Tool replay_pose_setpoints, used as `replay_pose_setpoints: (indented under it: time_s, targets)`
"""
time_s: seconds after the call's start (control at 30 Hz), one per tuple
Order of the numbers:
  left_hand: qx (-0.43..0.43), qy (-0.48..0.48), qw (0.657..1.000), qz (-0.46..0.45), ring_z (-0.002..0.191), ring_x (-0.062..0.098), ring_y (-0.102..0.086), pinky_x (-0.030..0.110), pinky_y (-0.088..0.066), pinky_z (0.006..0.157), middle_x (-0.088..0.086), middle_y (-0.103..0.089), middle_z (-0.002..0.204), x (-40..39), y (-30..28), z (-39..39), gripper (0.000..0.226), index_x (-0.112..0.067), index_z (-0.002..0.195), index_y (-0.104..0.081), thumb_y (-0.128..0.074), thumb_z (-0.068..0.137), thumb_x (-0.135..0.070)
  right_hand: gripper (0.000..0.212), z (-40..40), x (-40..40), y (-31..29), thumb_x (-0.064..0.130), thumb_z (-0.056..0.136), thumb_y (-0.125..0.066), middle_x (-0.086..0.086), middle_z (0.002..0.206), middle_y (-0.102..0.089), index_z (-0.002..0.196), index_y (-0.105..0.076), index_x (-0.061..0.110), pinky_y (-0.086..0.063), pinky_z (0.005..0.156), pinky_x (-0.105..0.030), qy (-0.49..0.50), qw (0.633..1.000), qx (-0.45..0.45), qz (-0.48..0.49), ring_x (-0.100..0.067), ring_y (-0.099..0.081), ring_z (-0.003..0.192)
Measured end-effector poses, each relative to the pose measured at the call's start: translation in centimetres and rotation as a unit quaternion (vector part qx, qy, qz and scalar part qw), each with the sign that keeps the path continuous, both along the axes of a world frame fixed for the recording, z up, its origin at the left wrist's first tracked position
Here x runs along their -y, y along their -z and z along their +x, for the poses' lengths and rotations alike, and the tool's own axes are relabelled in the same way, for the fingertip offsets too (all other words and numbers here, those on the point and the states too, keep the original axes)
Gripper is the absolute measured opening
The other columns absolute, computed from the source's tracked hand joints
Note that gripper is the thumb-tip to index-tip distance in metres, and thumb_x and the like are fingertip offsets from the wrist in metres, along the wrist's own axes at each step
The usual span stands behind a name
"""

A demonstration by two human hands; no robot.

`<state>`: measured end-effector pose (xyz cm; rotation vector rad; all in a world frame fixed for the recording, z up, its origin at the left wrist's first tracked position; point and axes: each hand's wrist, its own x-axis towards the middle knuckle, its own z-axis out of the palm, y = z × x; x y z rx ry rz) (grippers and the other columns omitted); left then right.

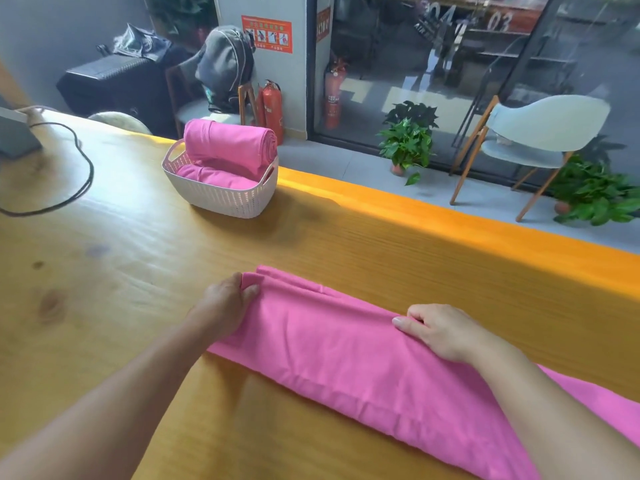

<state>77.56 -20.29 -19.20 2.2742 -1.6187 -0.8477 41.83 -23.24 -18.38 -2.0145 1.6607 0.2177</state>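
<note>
A long pink cloth lies folded lengthwise on the wooden table, running from the middle toward the lower right. My left hand pinches the cloth's far left corner, the fabric bunched between thumb and fingers. Over the cloth's far folded edge, my right hand has its fingers curled and grips the fold. At the back of the table stands a white plastic basket with a rolled pink cloth on top of another pink cloth inside it.
A black cable loops across the table's left side near a dark device. The table's far edge drops to a floor with potted plants, a pale chair, fire extinguishers and a glass wall.
</note>
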Motion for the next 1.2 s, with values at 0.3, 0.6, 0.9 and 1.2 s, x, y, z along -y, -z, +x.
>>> replay_pose_setpoints:
  time_s: [0.3, 0.6, 0.9, 1.2]
  targets:
    - [-0.186, -0.049, 0.981, -0.005, 0.073, 0.017, -0.065, 0.026, -0.046, 0.059, 0.005, -0.072, 0.082, -0.5, -3.4, 1.3, 0.018, -0.018, 0.097, -0.068, -0.055, 0.098, -0.029, 0.056, -0.1, -1.4, 0.4, 0.075, 0.087, -0.045, 0.007, 0.073, -0.063, 0.075, -0.056, 0.021, -0.041, 0.062, -0.031, 0.035, 0.999, -0.005, -0.038, -0.010, -0.057, 0.073]
    - [-0.022, -0.027, 0.998, -0.054, 0.092, 0.030, -0.061, 0.032, -0.044, 0.074, 0.005, -0.064, 0.087, 2.1, -0.4, 1.2, 0.019, -0.018, 0.091, -0.058, -0.048, 0.101, -0.031, 0.051, 0.2, -1.3, 1.0, 0.063, 0.097, -0.036, 0.002, 0.079, -0.063, 0.070, -0.045, 0.021, -0.036, 0.068, -0.035, 0.026, 0.997, -0.025, -0.068, -0.026, -0.061, 0.089]
    - [-0.118, -0.086, 0.989, -0.023, 0.064, 0.022, -0.055, 0.031, -0.041, 0.055, 0.002, -0.058, 0.063, 0.7, -0.9, 2.0, 0.037, -0.020, 0.073, -0.062, -0.055, 0.094, -0.049, 0.042, 5.8, -1.0, -0.6, 0.063, 0.095, -0.040, 0.002, 0.104, -0.065, 0.094, -0.060, 0.027, -0.044, 0.086, -0.035, 0.002, 0.988, -0.018, -0.155, -0.023, -0.060, 0.106]
    - [-0.307, -0.076, 0.949, -0.001, 0.077, 0.024, -0.072, 0.037, -0.059, 0.069, 0.008, -0.074, 0.087, -1.0, -2.1, 4.6, 0.015, -0.023, 0.104, -0.071, -0.067, 0.089, -0.024, 0.035, 20.5, 3.6, -0.1, 0.053, 0.092, -0.058, 0.001, 0.119, -0.064, 0.116, -0.063, 0.028, -0.046, 0.094, -0.034, -0.090, 0.984, 0.151, -0.017, -0.022, -0.058, 0.111]
